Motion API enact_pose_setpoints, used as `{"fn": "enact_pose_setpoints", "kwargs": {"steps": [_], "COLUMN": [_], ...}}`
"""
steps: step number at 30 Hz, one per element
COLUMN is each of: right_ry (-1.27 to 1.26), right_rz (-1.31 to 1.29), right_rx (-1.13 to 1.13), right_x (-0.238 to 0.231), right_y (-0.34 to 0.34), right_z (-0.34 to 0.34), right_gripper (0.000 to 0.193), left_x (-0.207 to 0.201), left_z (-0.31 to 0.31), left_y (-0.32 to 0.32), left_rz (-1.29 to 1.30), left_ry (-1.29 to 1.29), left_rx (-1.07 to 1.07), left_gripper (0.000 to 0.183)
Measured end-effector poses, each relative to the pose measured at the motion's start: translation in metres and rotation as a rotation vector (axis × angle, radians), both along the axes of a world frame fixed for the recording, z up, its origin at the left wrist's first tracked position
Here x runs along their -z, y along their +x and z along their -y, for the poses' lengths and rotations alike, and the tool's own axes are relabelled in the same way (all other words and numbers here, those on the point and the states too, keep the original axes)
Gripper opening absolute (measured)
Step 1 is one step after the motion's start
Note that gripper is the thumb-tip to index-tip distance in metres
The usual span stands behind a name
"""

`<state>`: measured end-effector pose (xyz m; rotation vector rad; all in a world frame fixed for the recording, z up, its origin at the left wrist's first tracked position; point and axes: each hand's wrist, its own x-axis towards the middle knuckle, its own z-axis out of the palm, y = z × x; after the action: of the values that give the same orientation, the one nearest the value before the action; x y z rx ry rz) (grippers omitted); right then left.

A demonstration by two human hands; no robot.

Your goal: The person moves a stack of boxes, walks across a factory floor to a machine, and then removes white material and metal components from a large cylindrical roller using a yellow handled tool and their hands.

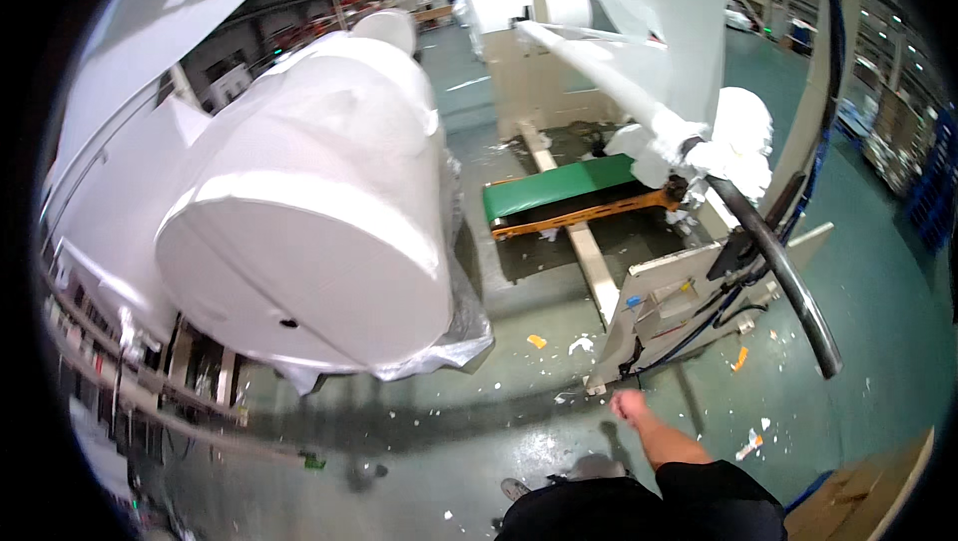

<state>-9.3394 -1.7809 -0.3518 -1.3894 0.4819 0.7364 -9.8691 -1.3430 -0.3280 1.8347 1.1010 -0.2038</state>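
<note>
My right hand [629, 406] hangs in front of my body at the lower middle, its fingers curled in; I see nothing in it. Nearest to it is the foot of an upright beige machine panel [639, 331] with hoses and small valves. My left hand is out of view. To the left lies a very large white roll [314, 276], its flat end towards me, with loose plastic film [464, 326] under it. A long shaft [778, 271] sticks out above the panel, with crumpled white material [743, 137] around its farther part.
A green-topped platform with an orange frame [569, 192] stands between the roll and the panel. White and orange scraps [537, 341] litter the floor. Railings [180, 391] run along the left. A cardboard box [858, 491] is at the lower right, and blue pallets [933, 182] stand farther right.
</note>
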Motion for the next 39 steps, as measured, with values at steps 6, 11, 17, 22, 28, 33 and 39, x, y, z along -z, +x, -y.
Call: {"fn": "enact_pose_setpoints", "kwargs": {"steps": [6, 11, 17, 22, 28, 33, 39], "right_ry": [0.598, 0.694, 0.443, 0.063, 0.006, -0.450, -0.825], "right_rz": [0.187, 0.191, 0.435, 0.748, 0.791, 0.845, 0.772], "right_rx": [0.769, 0.747, 0.794, 0.784, 0.915, 0.853, 0.863], "right_x": [-0.236, -0.251, -0.246, -0.287, -0.366, -0.402, -0.453], "right_y": [0.058, 0.089, 0.102, 0.101, 0.119, 0.174, 0.316], "right_z": [0.040, 0.021, 0.001, 0.008, 0.059, 0.089, 0.112], "right_gripper": [0.026, 0.025, 0.018, 0.015, 0.018, 0.016, 0.027], "left_x": [0.001, 0.009, 0.049, 0.030, 0.011, 0.032, 0.054], "left_z": [-0.131, -0.155, -0.050, 0.021, 0.017, -0.001, 0.026], "left_y": [0.148, 0.309, 0.488, 0.592, 0.676, 0.746, 0.841], "left_rz": [0.102, 0.108, 0.069, 0.190, -0.182, -0.086, 0.391], "left_ry": [-0.045, -0.217, -0.504, -0.268, -0.227, -0.016, -0.275], "left_rx": [0.151, 0.213, 0.574, 1.103, 1.059, 1.499, 1.641], "left_gripper": [0.017, 0.013, 0.015, 0.036, 0.031, 0.021, 0.021]}}
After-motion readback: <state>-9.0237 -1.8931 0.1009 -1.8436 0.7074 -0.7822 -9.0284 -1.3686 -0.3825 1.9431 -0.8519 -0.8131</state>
